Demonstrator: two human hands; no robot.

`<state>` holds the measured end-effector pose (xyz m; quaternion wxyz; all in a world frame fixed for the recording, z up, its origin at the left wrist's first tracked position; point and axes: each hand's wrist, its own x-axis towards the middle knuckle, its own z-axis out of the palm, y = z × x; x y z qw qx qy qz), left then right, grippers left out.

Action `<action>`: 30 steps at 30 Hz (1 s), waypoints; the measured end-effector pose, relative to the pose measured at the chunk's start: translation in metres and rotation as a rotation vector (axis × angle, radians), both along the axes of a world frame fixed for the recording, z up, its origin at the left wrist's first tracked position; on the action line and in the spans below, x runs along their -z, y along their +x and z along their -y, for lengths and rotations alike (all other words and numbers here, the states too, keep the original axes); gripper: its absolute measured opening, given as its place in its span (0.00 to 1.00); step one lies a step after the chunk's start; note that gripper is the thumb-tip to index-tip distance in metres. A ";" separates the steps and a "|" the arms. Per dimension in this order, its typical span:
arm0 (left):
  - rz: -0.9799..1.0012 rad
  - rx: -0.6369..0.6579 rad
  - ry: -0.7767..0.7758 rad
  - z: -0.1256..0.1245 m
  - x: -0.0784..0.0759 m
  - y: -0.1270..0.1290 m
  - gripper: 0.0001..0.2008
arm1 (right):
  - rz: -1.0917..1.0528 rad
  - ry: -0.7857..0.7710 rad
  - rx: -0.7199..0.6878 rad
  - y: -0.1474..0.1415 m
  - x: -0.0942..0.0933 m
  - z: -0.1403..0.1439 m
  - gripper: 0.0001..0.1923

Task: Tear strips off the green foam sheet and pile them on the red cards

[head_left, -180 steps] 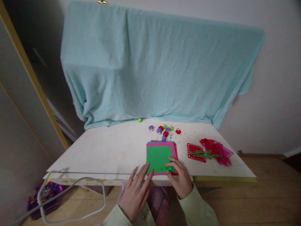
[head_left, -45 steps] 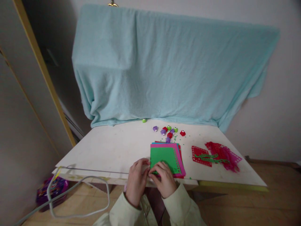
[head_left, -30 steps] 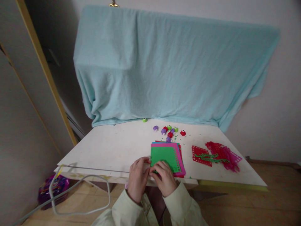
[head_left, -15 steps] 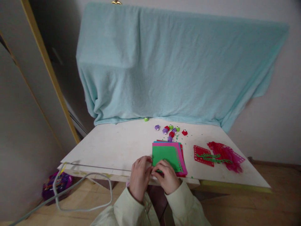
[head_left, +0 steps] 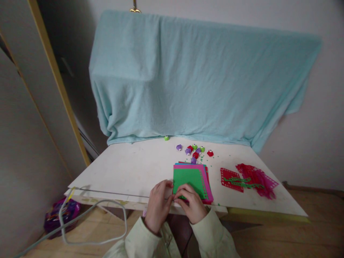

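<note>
A stack of coloured paper sheets (head_left: pixel 191 178), green on top with pink, red and blue below, lies near the front edge of the white table (head_left: pixel 129 168). My left hand (head_left: pixel 158 206) and my right hand (head_left: pixel 191 205) meet at the near-left corner of the green sheet, fingers curled and pinched together on it. Whatever lies under the fingertips is hidden. Both wrists are in pale sleeves and hang over the table edge.
Several small red, purple and green punches (head_left: pixel 195 151) cluster behind the stack, one green punch (head_left: pixel 167 137) apart. Punched red and magenta sheets (head_left: pixel 248 176) with green strips lie right. A light-blue towel (head_left: pixel 199 79) hangs behind. A grey cable (head_left: pixel 91 215) and purple tin (head_left: pixel 57 218) sit at left.
Six seconds ago both hands lay flat at the stack's near edge; now they are drawn together at its near-left corner. Over the last 1.5 seconds only small finger movement shows.
</note>
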<state>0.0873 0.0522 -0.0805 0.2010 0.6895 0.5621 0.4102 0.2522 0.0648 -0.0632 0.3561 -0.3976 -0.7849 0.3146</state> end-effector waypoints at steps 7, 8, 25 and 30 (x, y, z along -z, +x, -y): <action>-0.011 -0.001 0.000 0.000 0.000 0.001 0.15 | -0.001 -0.022 -0.040 0.010 0.003 -0.001 0.04; -0.013 0.001 -0.003 0.000 0.000 0.001 0.15 | 0.001 -0.027 -0.046 0.012 0.002 -0.001 0.04; -0.073 -0.002 0.031 0.003 -0.003 0.005 0.14 | -0.023 -0.033 -0.035 0.014 -0.003 -0.001 0.05; -0.108 0.002 0.020 0.001 0.000 0.003 0.14 | -0.001 -0.063 -0.054 0.026 -0.005 -0.001 0.05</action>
